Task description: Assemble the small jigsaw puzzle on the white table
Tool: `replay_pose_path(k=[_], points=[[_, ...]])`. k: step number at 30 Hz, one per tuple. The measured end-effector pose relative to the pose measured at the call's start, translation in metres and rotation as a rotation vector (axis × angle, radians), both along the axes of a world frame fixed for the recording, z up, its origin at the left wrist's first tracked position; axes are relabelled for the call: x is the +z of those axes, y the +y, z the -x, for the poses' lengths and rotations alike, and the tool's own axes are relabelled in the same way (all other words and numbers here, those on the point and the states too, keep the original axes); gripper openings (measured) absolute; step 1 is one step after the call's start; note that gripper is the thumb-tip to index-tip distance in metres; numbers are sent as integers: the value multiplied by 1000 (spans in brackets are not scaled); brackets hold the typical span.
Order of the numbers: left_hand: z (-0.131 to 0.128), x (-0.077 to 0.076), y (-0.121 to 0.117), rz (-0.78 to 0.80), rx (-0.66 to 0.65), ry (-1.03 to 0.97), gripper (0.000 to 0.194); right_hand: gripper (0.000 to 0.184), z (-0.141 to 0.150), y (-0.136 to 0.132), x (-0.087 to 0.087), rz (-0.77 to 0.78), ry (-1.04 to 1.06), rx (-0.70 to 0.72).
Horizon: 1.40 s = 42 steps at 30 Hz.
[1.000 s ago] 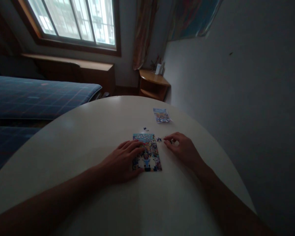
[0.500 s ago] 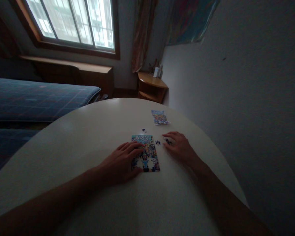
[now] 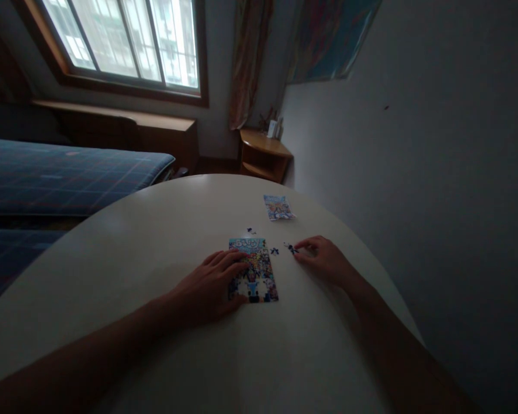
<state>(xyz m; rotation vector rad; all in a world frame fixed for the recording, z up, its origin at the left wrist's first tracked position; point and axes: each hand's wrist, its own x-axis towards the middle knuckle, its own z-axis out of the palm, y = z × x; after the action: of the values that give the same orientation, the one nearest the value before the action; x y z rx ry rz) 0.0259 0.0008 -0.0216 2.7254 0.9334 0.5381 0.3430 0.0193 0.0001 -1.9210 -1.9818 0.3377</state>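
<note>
The left hand [image 3: 216, 280] lay flat, fingers loosely spread, on the puzzle [image 3: 264, 273] below frame centre. Right of centre, the right hand [image 3: 322, 257] curled at dark pieces [image 3: 290, 248]; whether it gripped one was unclear.

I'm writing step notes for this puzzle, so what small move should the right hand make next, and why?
Perhaps pinch one piece from the small cluster of loose pieces by the right hand: its thumb and fingertips are right beside them, while the left hand rests on the puzzle board.
</note>
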Motion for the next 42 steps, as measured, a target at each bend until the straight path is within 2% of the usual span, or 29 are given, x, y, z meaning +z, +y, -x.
replay_pose_path(k=[11, 14, 18, 20, 23, 28, 35, 39, 42], points=[[0, -3, 2, -8, -14, 3, 58, 19, -6, 0, 0, 83, 68, 51], [0, -4, 2, -14, -4, 23, 59, 20, -4, -2, 1, 128, 117, 28], [-1, -4, 2, -5, 3, 42, 59, 16, 1, -4, 3, 183, 170, 66], [-1, -4, 2, -4, 4, 40, 59, 21, 3, -5, 4, 178, 185, 56], [0, -3, 3, -14, -6, 38, 58, 29, 3, -6, 4, 155, 168, 5], [0, -1, 2, -7, -5, 27, 58, 23, 4, -7, 4, 155, 91, 17], [-2, -1, 1, -14, -3, 35, 58, 16, 15, -14, 12, 169, 105, 144], [-1, -3, 2, -20, -8, 20, 58, 11, 24, -17, 12, 157, 229, 242], [-1, -3, 2, -15, -7, 4, 57, 14, 34, -17, 10, 150, 365, 272]])
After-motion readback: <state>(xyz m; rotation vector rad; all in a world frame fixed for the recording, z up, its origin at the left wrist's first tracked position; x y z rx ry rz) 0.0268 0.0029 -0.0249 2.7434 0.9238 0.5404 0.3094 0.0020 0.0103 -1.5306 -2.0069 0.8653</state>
